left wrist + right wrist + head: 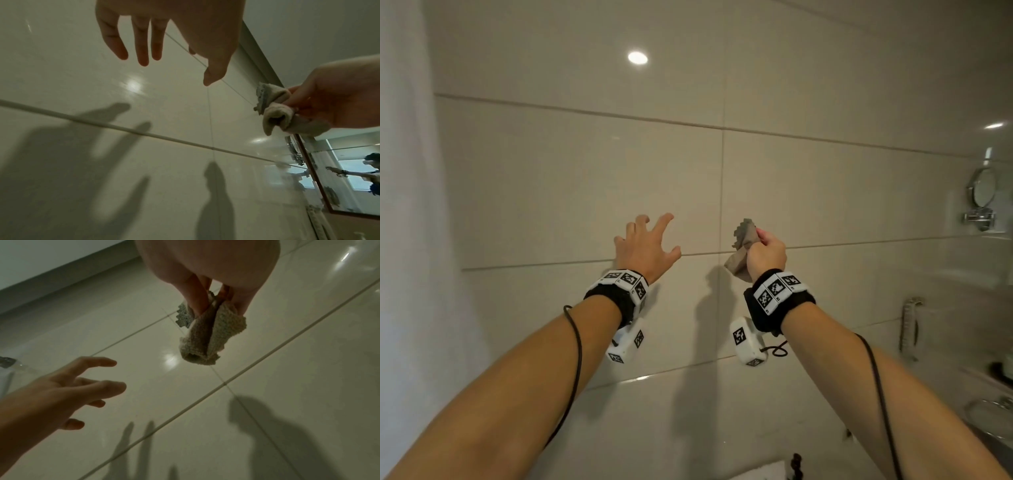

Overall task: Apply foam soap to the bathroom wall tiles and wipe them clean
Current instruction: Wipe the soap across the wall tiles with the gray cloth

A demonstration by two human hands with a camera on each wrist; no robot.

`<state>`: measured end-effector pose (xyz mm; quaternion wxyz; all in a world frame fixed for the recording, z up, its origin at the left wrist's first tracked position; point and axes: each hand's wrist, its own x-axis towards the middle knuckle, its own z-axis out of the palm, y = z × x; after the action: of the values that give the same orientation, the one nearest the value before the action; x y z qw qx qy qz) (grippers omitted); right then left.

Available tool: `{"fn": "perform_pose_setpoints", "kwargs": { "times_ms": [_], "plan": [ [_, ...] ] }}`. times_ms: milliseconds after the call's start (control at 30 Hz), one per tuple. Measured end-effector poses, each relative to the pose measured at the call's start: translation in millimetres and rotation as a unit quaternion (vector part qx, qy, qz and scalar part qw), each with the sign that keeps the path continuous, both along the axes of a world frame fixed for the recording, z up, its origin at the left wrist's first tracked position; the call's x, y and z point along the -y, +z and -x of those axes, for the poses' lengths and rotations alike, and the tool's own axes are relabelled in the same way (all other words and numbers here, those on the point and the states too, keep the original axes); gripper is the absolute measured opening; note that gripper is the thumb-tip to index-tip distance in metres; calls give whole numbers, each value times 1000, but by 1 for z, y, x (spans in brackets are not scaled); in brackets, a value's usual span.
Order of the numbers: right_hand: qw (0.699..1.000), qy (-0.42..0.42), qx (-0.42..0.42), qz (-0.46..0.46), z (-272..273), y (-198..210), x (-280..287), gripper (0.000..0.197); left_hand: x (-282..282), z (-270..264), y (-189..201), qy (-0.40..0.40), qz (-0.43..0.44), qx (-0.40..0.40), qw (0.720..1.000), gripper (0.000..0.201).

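Glossy beige wall tiles [585, 192] [82, 97] [287, 369] fill the view ahead, with thin grout lines. My right hand [765, 251] [209, 277] [337, 100] pinches a bunched beige knitted cloth [742, 245] [273, 112] [205, 334], held just off the tiles near a grout crossing. My left hand [645, 245] [164, 40] [68, 391] is raised beside it to the left, fingers spread and relaxed, holding nothing, close to the wall. I see no foam on the tiles.
A white curtain [410, 205] hangs at the left. At the right are a round chrome mirror [983, 192] on a bracket, a chrome handle [909, 325] and a wire rack [993, 411]. A framed wall mirror [349, 178] shows in the left wrist view.
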<state>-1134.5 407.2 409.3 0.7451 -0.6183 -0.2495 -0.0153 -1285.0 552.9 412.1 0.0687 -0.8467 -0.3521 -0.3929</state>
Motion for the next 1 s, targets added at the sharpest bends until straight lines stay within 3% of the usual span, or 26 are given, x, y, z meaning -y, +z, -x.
{"fn": "perform_pose_setpoints", "kwargs": {
  "times_ms": [267,500,767,1000],
  "plan": [
    [999,24,-1,24,-83,-12,116,47,113,-77,-24,11,30,-3,999,65],
    [998,34,-3,46,-136,-19,181,46,181,-129,-11,21,51,-5,998,66],
    [998,19,-43,35,-179,-23,189,45,187,-179,-5,2,43,-6,999,65],
    [998,21,-23,47,-217,-20,170,41,172,-220,-6,-3,53,7,999,64]
  ]
}}
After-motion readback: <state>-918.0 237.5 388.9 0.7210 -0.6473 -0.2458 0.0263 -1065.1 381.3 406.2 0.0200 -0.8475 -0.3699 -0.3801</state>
